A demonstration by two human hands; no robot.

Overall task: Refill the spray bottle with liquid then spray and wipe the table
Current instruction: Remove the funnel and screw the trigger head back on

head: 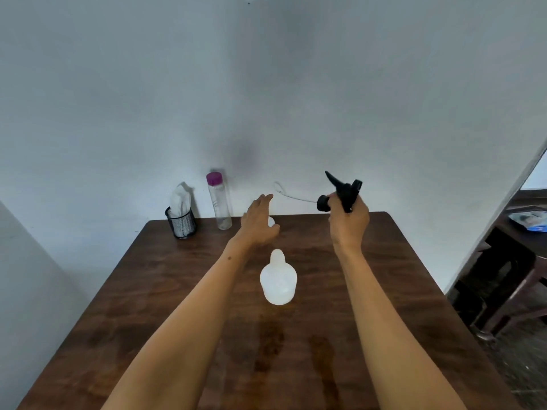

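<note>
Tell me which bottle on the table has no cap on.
The white spray bottle mid-table; its neck is bare, while the clear bottle by the wall wears a purple cap.

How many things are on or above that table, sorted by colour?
White: 2, translucent white plastic bottle, white cloth
Black: 2, black trigger spray head, black mesh cup
Clear: 1, purple-capped clear bottle
Total: 5

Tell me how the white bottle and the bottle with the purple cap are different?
The white bottle is squat, cloudy and uncapped, mid-table. The purple-capped bottle is tall, slim, clear and capped, near the wall. Both stand upright on the table, and neither is held.
</note>
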